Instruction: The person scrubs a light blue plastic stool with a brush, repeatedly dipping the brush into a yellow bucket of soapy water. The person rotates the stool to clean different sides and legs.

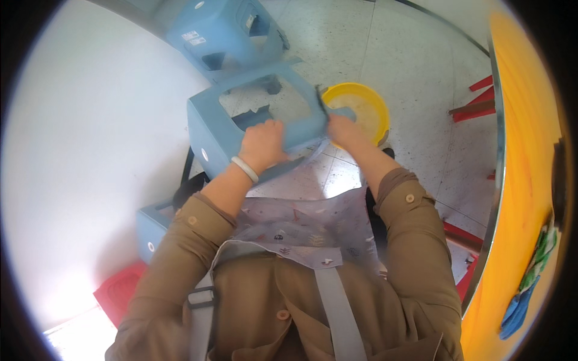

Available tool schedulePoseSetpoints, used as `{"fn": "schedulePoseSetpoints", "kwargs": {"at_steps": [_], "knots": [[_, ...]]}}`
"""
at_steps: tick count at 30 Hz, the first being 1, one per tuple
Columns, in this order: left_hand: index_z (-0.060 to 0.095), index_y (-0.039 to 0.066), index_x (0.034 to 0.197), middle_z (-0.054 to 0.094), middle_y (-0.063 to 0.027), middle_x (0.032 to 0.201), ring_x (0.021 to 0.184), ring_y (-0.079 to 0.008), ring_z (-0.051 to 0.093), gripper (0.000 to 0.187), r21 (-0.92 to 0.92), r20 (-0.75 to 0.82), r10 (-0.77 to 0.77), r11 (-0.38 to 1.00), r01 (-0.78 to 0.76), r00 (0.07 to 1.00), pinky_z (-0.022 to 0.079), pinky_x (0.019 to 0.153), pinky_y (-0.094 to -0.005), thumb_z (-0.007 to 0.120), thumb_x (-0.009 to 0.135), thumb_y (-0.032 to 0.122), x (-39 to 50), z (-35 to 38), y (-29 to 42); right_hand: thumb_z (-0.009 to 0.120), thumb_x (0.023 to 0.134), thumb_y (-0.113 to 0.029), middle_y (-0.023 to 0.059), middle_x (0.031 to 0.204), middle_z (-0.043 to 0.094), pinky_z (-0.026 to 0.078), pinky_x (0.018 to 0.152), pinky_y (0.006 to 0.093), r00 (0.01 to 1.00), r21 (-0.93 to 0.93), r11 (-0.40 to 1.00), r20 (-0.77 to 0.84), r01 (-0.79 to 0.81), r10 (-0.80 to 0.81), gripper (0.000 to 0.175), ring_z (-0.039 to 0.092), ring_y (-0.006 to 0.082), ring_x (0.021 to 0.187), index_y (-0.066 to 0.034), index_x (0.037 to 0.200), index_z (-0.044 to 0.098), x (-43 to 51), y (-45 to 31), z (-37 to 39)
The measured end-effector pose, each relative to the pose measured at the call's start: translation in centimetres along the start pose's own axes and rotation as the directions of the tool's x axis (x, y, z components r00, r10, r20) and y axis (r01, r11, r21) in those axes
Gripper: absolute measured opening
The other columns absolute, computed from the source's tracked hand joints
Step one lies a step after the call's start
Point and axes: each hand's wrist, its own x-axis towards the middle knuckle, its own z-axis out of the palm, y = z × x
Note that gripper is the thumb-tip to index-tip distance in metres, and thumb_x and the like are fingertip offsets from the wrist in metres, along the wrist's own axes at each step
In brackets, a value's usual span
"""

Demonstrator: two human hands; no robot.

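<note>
A blue plastic stool (205, 122) with large openings in its sides lies tilted before me. My left hand (264, 143) grips the edge of an opening, a pale bracelet at its wrist. At the stool's right end my right hand (341, 128) is closed on something dark and thin, too blurred to name; part of it is hidden by the fingers. Just beyond that hand a yellow basin (383, 106) stands on the floor, with cloudy contents and a bluish patch near its left side. A patterned apron (307, 221) covers my lap.
Another blue plastic stool (216, 27) stands beyond, by the white wall (90, 135). At my left are a further blue stool (146, 230) and a red plastic stool (117, 284). A yellow-orange tabletop (519, 180) with cloths (533, 280) runs along the right, red stool legs (478, 108) beneath.
</note>
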Motion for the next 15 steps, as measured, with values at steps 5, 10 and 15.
{"fn": "schedulePoseSetpoints", "kwargs": {"at_steps": [5,10,15], "knots": [[0.056,0.004,0.115,0.063,-0.0156,0.102,0.095,-0.0333,0.066,0.067,-0.030,-0.041,0.013,0.999,-0.014,0.999,0.054,0.078,-0.0443,0.085,0.067,0.041,0.0,0.2,0.1,0.054,0.091,-0.019,0.0240,0.114,0.070,0.053,0.092,0.0493,0.976,-0.067,0.974,0.026,-0.216,0.218,0.031,0.067,0.0396,0.109,-0.0022,0.112,0.070,-0.8,-0.1,-1.1],[0.056,0.004,0.116,0.063,-0.0153,0.104,0.095,-0.0333,0.067,0.067,0.013,0.015,-0.017,1.000,0.016,1.000,0.054,0.079,-0.0442,0.086,0.068,0.041,-0.1,-0.2,0.2,0.054,0.091,-0.019,0.0236,0.113,0.070,0.053,0.092,0.0493,0.990,-0.047,0.990,0.035,-0.132,0.134,0.031,0.067,0.0399,0.108,-0.0029,0.114,0.069,-0.7,-0.3,-1.0],[0.056,0.003,0.116,0.063,-0.0155,0.105,0.095,-0.0336,0.067,0.068,0.000,-0.016,0.011,1.000,-0.011,1.000,0.055,0.078,-0.0442,0.086,0.068,0.041,-0.2,-0.2,0.4,0.050,0.094,-0.020,0.0249,0.108,0.071,0.053,0.089,0.0511,0.975,-0.004,0.976,-0.048,-0.216,0.216,0.031,0.068,0.0419,0.104,-0.0049,0.115,0.068,-0.4,-0.9,-0.4]]}}
